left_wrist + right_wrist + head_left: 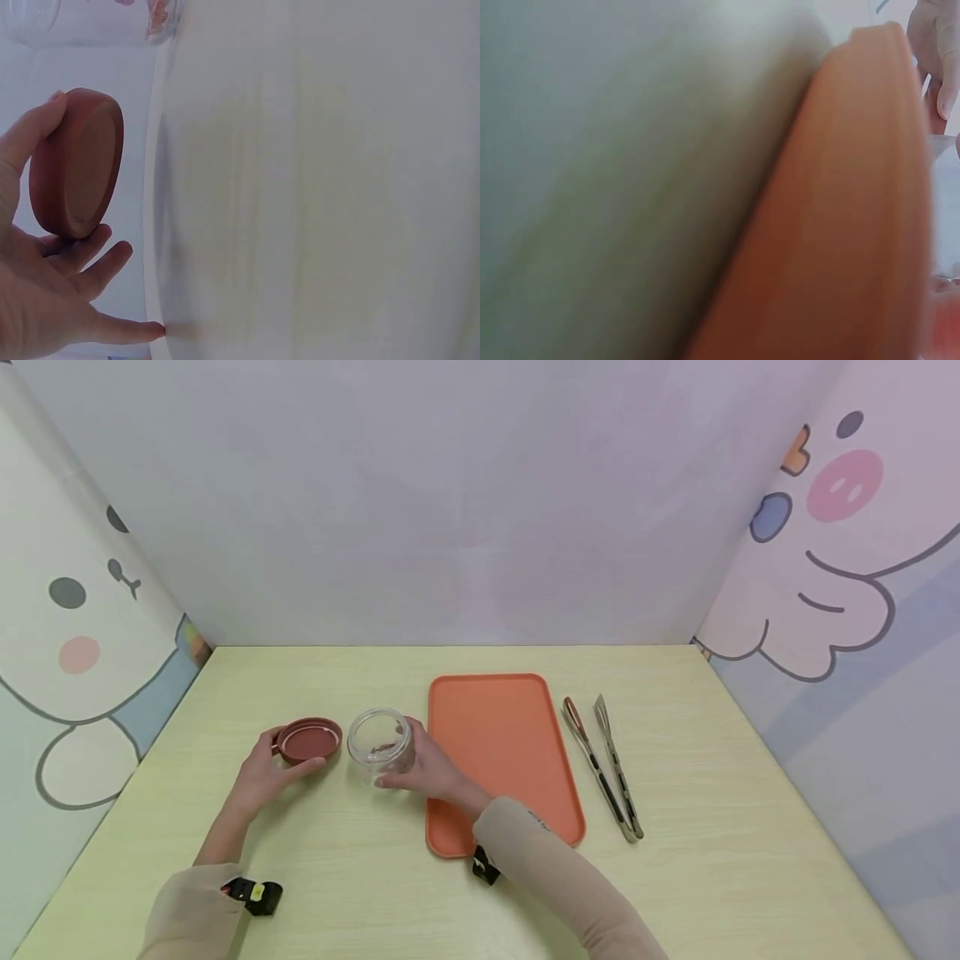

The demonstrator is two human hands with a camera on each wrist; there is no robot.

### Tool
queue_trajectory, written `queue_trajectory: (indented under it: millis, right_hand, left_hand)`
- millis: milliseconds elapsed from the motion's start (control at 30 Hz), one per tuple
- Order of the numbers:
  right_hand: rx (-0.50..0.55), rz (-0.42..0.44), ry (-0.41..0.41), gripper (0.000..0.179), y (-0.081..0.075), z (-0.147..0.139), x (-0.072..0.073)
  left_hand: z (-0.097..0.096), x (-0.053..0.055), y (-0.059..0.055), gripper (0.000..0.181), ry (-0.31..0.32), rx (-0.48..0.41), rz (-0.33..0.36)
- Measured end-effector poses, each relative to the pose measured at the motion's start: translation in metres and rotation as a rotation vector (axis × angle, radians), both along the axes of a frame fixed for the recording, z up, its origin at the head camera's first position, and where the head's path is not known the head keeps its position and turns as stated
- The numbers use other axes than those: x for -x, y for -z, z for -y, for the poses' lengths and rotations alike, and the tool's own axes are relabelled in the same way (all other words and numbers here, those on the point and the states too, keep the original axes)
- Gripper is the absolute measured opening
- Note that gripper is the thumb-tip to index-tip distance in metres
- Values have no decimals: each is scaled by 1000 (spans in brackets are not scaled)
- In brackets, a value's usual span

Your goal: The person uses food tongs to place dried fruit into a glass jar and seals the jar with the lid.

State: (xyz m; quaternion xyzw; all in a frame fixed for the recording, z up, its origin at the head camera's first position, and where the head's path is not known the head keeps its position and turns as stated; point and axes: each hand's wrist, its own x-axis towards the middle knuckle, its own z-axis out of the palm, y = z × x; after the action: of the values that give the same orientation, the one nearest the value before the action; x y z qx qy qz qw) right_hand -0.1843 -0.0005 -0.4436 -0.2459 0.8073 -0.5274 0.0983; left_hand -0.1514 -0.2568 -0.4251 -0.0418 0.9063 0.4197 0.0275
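Observation:
My left hand (258, 781) holds a round reddish-brown jar lid (309, 742) between thumb and fingers, its hollow side with a pale ring facing up. In the left wrist view the lid (91, 169) is held off the tabletop, while the little finger reaches down to the table. Beside it, my right hand (433, 768) grips a clear glass jar (378, 750) from its right side, thumb toward the front. The jar's round mouth is uncovered, and small reddish patches show through the glass. In the right wrist view most of the right hand is out of sight.
An orange rectangular tray (498, 727) lies under the right forearm, its edge (855, 187) filling much of the right wrist view. To its right lies a pair of metal tongs (603, 768), its arms spread. Walls with cartoon prints border the pale wooden table (720, 827).

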Motion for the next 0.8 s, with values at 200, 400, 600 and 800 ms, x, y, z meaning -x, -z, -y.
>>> queue_trajectory:
  millis: [200, 400, 600, 800]
  right_hand:
    - [1, 8, 28, 93, -1, -1, 0]
    - [18, 23, 72, 93, -3, -2, 1]
    - [124, 44, 87, 88, -18, -10, 2]
    - [297, 146, 26, 78, -52, -23, -6]
  left_hand:
    - [0, -1, -1, 98, -4, -17, 4]
    - [-1, -1, -3, 96, -5, -44, -7]
    - [1, -3, -2, 97, -20, -89, -18]
    - [1, -5, -3, 90, -19, -220, -71]
